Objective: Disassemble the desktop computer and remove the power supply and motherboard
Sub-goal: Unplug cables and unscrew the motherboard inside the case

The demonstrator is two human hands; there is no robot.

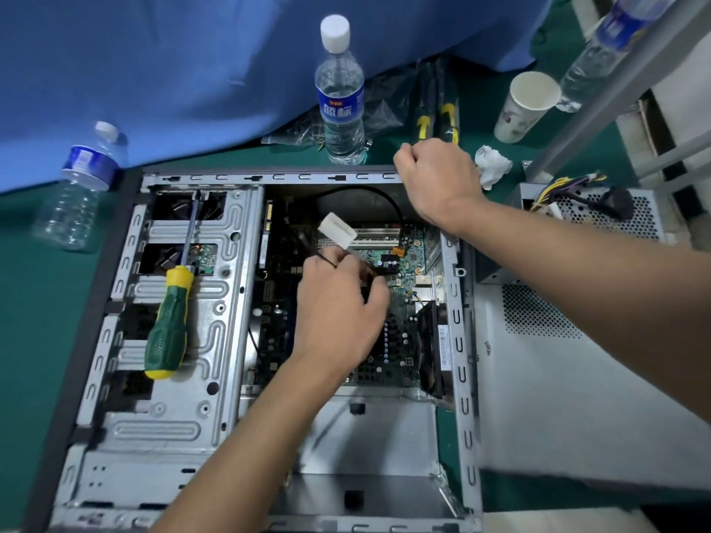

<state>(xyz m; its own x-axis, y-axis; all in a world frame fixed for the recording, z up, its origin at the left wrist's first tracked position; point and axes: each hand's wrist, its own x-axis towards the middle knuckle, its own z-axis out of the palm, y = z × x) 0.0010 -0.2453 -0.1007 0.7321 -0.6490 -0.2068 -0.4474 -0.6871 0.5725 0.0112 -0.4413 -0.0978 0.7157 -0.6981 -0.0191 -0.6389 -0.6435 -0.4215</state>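
While the right hand [434,175] grips the case [458,340], the left hand [338,313] pinches a cable [327,259].

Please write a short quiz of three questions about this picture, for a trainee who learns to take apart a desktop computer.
1. True or false: the power supply is outside the case, on the table to its right.
2. Where does the screwdriver lie?
A. on the metal drive cage inside the case
B. in the right hand
C. beside the paper cup
3. Fill in: the left hand holds a black cable with a white ____ on its end, above the motherboard.

Key
1. True.
2. A.
3. Connector.
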